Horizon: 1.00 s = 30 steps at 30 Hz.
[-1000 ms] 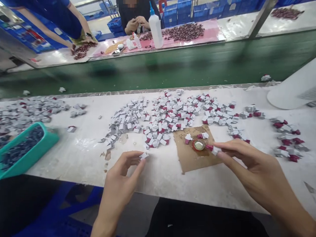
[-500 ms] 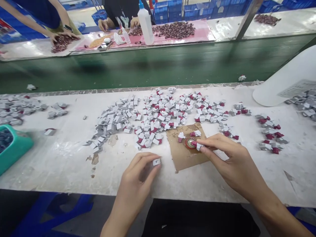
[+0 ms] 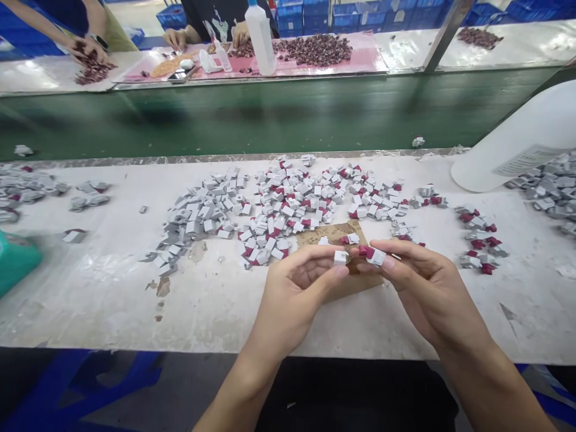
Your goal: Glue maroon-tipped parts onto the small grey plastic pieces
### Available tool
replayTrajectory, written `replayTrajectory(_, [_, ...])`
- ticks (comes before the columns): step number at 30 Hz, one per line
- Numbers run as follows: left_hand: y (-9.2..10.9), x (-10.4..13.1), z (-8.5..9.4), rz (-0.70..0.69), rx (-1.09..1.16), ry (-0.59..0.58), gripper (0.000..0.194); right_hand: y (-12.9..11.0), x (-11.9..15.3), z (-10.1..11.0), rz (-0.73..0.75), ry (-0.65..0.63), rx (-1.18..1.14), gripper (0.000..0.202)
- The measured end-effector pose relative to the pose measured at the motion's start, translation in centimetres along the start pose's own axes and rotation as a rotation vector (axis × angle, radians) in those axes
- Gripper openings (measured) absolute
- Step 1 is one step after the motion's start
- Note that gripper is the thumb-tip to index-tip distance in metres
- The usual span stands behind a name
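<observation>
Nearest, below the edge of the table (image 3: 189,324), were the wearer's dark-clothed legs (image 3: 355,396), with blue plastic legs (image 3: 90,384) of a seat to the left. Over the table the two hands came close together, fingertips facing. The left hand (image 3: 288,300) had its thumb and fingers pinched around a small white piece (image 3: 341,258), the gap no wider than the piece. The right hand (image 3: 427,294) pinched a maroon-and-white piece (image 3: 372,255) by its white end, the maroon end pointing left, toward the white piece. The two pieces were near each other, above a brown cardboard square (image 3: 355,289) that the hands partly hid; two more small pieces lay near its far edge.

Beyond the cardboard spread a large heap (image 3: 292,204) of white and maroon pieces. To its right lay a loose group (image 3: 479,243) of similar pieces, then a big tilted white bottle (image 3: 513,141) beside a grey heap (image 3: 551,192). At the left were a teal bin (image 3: 15,261) and another heap (image 3: 27,186).

Past a green strip (image 3: 225,120) stood a far table (image 3: 405,45) with a clear bottle (image 3: 261,42) and a dark red pile (image 3: 317,50), where two people worked; blue crates (image 3: 351,18) stood behind.
</observation>
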State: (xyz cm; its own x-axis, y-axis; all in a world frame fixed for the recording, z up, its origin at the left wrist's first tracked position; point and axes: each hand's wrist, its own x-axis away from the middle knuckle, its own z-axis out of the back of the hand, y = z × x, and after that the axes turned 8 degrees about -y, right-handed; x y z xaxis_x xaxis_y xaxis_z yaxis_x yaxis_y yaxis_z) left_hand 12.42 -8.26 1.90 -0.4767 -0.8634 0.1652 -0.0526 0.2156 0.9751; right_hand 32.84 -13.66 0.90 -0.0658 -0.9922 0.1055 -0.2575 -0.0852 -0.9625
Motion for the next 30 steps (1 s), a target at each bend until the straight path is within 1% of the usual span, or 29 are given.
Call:
replayTrajectory(4, [0.0,-0.7,-0.9,0.032,0.055,-0.041,0.021,-0.2,0.2,-0.1,0.028,0.008,-0.035,0.015])
replayTrajectory(8, [0.1,-1.0,-1.2,0.017,0.064,-0.056,0.017,0.1,0.4,0.3,0.040,0.004,-0.024,0.014])
replayTrajectory(11, [0.2,-1.1,-1.4,0.005,0.063,-0.077,0.016,0.3,0.4,0.5,0.058,-0.003,0.025,0.014])
replayTrajectory(15, [0.4,-0.9,-1.4,-0.019,0.104,-0.107,0.013,-0.4,0.5,0.7,0.104,-0.065,0.166,0.018])
replayTrajectory(18, [0.5,-0.6,-1.1,-0.008,0.108,-0.146,0.014,-1.1,0.5,0.9,0.090,-0.140,0.186,0.018])
replayTrajectory(21, [0.8,-0.5,-0.6,0.008,0.035,-0.179,0.016,-1.2,0.5,1.0,0.072,-0.184,0.153,0.015])
replayTrajectory(24, [1.1,-0.5,0.1,0.019,-0.065,-0.212,0.014,-0.8,0.7,0.9,0.082,-0.214,0.156,0.016])
replayTrajectory(26, [1.4,-0.5,0.5,0.023,-0.149,-0.235,0.012,-0.6,0.8,0.7,0.086,-0.239,0.170,0.018])
replayTrajectory(28, [1.7,-0.7,1.1,0.009,-0.259,-0.252,0.009,-0.6,0.8,0.9,0.059,-0.258,0.221,0.021])
replayTrajectory(29, [1.9,-0.8,1.5,-0.007,-0.326,-0.242,0.009,-0.7,0.7,1.2,0.041,-0.242,0.271,0.024])
replayTrajectory(30, [2.2,-1.1,1.9,-0.031,-0.405,-0.204,0.010,-0.9,0.6,1.6,0.030,-0.195,0.346,0.028])
